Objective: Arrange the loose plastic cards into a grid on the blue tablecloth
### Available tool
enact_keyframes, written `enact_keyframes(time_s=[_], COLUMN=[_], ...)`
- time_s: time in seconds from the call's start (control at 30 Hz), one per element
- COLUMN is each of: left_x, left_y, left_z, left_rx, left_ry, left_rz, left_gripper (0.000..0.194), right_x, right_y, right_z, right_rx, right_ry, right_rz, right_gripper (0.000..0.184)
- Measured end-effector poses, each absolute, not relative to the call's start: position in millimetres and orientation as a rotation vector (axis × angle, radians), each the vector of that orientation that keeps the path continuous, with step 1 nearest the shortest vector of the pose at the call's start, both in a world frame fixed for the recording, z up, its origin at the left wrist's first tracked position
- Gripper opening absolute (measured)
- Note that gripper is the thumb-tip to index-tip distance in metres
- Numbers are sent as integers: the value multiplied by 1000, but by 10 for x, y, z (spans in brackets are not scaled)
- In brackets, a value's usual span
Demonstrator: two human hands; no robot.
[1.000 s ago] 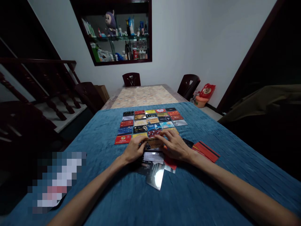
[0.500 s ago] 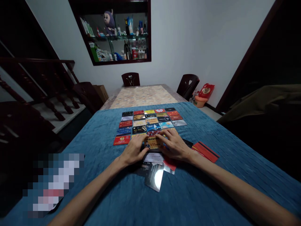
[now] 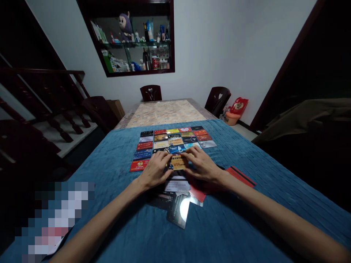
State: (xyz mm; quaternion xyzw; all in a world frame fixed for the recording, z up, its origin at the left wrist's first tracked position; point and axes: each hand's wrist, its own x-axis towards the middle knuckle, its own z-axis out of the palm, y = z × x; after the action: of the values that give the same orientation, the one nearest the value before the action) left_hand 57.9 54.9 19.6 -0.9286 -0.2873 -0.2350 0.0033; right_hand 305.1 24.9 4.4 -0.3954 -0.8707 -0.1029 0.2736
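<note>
Gold VIP card [image 3: 177,162] between both hands, just short of card grid [image 3: 174,141] at its 12 o'clock. Blue cloth [image 3: 128,233] around and below; patterned tabletop [image 3: 161,109] beyond, at 12. Dark chair [image 3: 151,93] at 11, second chair [image 3: 218,100] at 1, wall niche [image 3: 140,73] at 11. Loose cards [image 3: 177,185] overlap at 6; red cards [image 3: 241,176] between 3 and 4; pixelated item [image 3: 61,215] at 8, unidentifiable. Hands partly hide nearest grid rows. Left hand [image 3: 155,170] at 9, right hand [image 3: 201,165] at 3, both bent, fingertips and thumbs holding card by opposite sides.
</note>
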Motion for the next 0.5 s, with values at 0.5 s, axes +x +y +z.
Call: enact_keyframes(time_s=[0.5], left_x=[844], left_y=[1431], left_z=[256], left_rx=[-2888], left_ry=[-968], left_rz=[-585], left_gripper=[19], right_x=[3285], right_y=[1132], right_z=[104], right_rx=[-1148], right_ry=[-2369], right_rz=[-176], right_gripper=[26])
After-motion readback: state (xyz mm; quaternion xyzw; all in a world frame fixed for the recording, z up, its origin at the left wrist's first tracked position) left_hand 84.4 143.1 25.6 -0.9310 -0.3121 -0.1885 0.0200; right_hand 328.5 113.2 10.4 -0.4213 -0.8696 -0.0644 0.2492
